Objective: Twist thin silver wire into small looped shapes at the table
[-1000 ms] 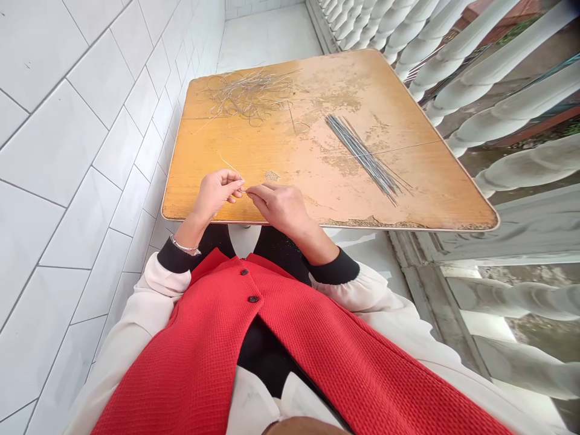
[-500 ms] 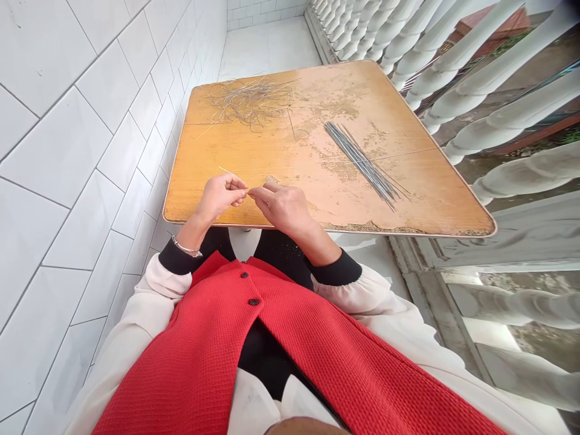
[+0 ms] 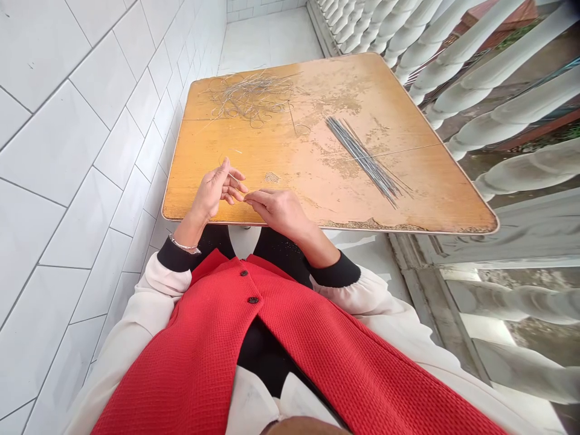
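My left hand (image 3: 216, 187) is above the near left of the table, its thumb raised and its fingers spread apart. A thin wire (image 3: 234, 177) runs by those fingers toward my right hand, and much of it is hidden or too fine to follow. My right hand (image 3: 283, 209) is closed, thumb and forefinger pinched on the wire's end just right of my left fingertips. Farther back lies a tangled heap of thin wire (image 3: 254, 93). A bundle of straight grey wires (image 3: 362, 160) rests on the right half.
The wooden table (image 3: 208, 142) has a worn top and a chipped front edge. A white tiled wall (image 3: 58, 145) runs close along the left. White balusters (image 3: 480, 90) line the right side. One long wire crosses the bundle toward the right edge.
My left hand has gone from a pinch to spread fingers, with the thumb lifted away. My right hand keeps its pinch in nearly the same spot. The view has shifted slightly.
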Action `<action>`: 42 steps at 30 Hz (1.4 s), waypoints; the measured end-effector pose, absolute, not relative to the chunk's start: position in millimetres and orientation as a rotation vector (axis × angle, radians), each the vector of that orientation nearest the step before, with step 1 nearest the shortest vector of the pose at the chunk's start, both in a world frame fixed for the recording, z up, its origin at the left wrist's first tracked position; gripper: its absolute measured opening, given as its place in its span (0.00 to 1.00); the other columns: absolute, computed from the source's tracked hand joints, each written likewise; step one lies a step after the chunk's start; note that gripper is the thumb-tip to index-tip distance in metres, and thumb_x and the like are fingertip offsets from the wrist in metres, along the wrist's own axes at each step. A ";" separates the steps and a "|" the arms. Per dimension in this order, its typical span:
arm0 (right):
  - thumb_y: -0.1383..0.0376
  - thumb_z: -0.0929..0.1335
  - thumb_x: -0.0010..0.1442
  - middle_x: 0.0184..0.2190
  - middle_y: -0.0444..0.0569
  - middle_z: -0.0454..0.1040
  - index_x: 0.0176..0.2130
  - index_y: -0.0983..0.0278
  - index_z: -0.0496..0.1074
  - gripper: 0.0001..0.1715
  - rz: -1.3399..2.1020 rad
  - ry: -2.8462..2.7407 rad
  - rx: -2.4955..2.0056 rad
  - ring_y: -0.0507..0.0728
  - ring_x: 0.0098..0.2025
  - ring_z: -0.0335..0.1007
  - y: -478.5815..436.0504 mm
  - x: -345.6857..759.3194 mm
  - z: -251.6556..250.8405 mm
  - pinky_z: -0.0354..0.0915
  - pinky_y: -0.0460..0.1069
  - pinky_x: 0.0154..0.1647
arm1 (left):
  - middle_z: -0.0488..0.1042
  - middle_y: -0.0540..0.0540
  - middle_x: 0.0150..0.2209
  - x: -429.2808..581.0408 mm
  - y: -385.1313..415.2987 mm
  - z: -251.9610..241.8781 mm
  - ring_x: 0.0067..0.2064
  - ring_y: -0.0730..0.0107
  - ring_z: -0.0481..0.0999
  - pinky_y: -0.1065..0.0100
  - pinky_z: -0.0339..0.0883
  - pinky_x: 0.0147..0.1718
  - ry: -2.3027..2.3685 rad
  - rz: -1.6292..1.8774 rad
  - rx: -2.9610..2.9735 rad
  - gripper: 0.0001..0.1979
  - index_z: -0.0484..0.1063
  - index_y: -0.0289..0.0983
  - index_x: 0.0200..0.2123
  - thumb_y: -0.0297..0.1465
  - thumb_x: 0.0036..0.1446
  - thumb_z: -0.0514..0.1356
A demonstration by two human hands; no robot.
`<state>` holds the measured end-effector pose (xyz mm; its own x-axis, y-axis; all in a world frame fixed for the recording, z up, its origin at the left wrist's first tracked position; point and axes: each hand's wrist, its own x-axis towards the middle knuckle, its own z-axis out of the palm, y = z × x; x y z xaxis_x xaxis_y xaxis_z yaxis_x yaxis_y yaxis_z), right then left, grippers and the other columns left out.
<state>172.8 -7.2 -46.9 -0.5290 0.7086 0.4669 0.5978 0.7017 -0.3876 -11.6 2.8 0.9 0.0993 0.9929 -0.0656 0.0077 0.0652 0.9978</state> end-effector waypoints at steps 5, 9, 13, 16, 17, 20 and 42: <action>0.64 0.61 0.69 0.34 0.54 0.82 0.43 0.65 0.79 0.18 0.308 -2.294 -0.991 0.56 0.32 0.75 -7.4 172.5 -48.7 0.60 0.48 0.33 | 0.79 0.45 0.26 -14.7 1.3 4.5 0.22 0.78 0.77 0.76 0.61 0.19 1.147 1.079 1.233 0.34 0.72 0.35 0.28 0.61 0.61 0.50; 0.64 0.61 0.68 0.35 0.55 0.83 0.42 0.65 0.79 0.19 0.336 -2.265 -1.031 0.57 0.32 0.75 -6.8 172.5 -50.6 0.62 0.48 0.33 | 0.81 0.45 0.30 -17.6 0.4 6.3 0.27 0.76 0.80 0.77 0.67 0.23 1.095 1.023 1.269 0.27 0.74 0.35 0.34 0.56 0.57 0.61; 0.64 0.61 0.68 0.33 0.54 0.83 0.42 0.66 0.79 0.19 0.358 -2.281 -1.019 0.56 0.31 0.75 -8.7 172.3 -50.6 0.61 0.48 0.33 | 0.80 0.44 0.28 -18.9 1.3 9.6 0.26 0.73 0.81 0.75 0.69 0.22 1.108 1.049 1.242 0.34 0.74 0.35 0.28 0.62 0.59 0.52; 0.64 0.61 0.69 0.34 0.54 0.83 0.43 0.65 0.80 0.19 0.338 -2.298 -1.015 0.56 0.31 0.75 -10.5 171.1 -51.1 0.61 0.48 0.33 | 0.78 0.45 0.23 -17.3 1.8 11.2 0.24 0.74 0.79 0.75 0.68 0.21 1.145 1.088 1.252 0.36 0.75 0.36 0.26 0.62 0.60 0.49; 0.64 0.60 0.69 0.34 0.54 0.83 0.43 0.65 0.80 0.19 0.321 -2.300 -1.017 0.56 0.32 0.75 -11.0 170.6 -51.6 0.61 0.48 0.32 | 0.77 0.46 0.21 -16.4 1.7 11.4 0.23 0.74 0.78 0.75 0.68 0.21 1.157 1.096 1.259 0.36 0.76 0.36 0.26 0.62 0.60 0.49; 0.65 0.60 0.69 0.33 0.53 0.83 0.42 0.65 0.80 0.20 0.233 -2.302 -1.052 0.56 0.31 0.74 -12.5 168.5 -53.3 0.59 0.48 0.31 | 0.74 0.48 0.18 -13.3 1.4 11.1 0.20 0.77 0.75 0.76 0.65 0.20 1.213 1.114 1.265 0.34 0.78 0.37 0.29 0.60 0.61 0.50; 0.63 0.62 0.69 0.34 0.54 0.83 0.41 0.65 0.81 0.19 0.299 -2.199 -1.118 0.57 0.32 0.76 -13.5 167.0 -45.3 0.62 0.49 0.33 | 0.79 0.48 0.27 -18.4 -3.4 -0.2 0.25 0.80 0.76 0.77 0.62 0.21 1.162 1.001 1.285 0.14 0.74 0.35 0.30 0.39 0.60 0.65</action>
